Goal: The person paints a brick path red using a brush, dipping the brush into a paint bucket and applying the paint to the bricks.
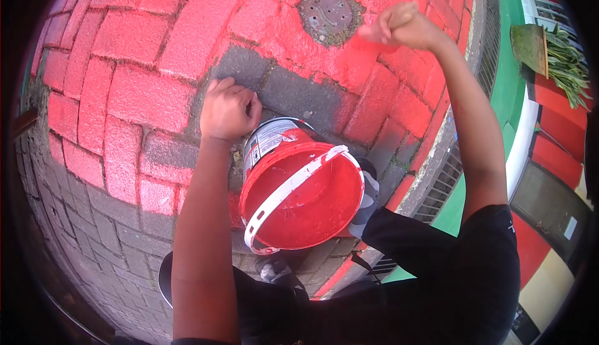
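My left hand [229,109] is curled into a fist just beyond the bucket, above unpainted grey pavers [240,67]; nothing shows in it. Out to the right, my right hand [402,27] is over the red-painted pavers [399,64], close to a round metal cover [329,14]. Its fingers are bent inward and slightly blurred, and I cannot see what they hold, if anything. Between my arms stands a paint bucket [302,204], its inside coated in red paint. The white handle [293,186] lies across the mouth, smeared with red.
My shoes [368,192] are beside the bucket. A drain grate [444,179] runs along the right edge of the paving, with a green strip [499,133] past it. Farther right is a potted plant [564,67]. Bare grey pavers [93,245] spread at lower left.
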`<state>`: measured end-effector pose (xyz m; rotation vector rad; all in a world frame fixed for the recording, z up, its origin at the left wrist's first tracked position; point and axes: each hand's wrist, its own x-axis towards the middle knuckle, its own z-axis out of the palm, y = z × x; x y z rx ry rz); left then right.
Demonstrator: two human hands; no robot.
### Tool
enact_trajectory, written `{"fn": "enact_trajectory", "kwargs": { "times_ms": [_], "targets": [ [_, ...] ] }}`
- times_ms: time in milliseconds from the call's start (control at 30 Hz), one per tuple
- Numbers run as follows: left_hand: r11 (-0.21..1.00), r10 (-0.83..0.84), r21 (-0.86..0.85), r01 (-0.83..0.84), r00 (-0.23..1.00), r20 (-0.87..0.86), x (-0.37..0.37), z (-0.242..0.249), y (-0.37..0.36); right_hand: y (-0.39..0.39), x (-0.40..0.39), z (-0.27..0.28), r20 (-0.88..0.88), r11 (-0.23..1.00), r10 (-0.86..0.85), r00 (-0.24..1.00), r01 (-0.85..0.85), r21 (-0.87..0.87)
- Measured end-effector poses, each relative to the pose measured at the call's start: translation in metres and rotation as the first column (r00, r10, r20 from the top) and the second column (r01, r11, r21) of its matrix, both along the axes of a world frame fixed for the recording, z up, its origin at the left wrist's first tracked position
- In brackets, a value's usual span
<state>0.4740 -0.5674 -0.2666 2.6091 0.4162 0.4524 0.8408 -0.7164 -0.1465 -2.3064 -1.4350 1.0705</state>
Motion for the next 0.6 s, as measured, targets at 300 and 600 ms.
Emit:
{"fn": "enact_trajectory", "kwargs": {
  "times_ms": [300, 600],
  "targets": [
    [1.000, -0.002, -0.014, 0.002, 1.000, 0.001, -0.001, 0.001, 0.001, 0.004, -0.002, -0.029, 0.053, 0.969, 0.212, 0.976, -0.217, 0.120],
    [1.000, 0.002, 0.005, -0.002, 1.000, 0.010, -0.001, -0.002, 0.001, -0.008, -0.014, -0.039, -0.201, 0.587, -0.676, 0.709, 0.683, 0.435]
  ]
}}
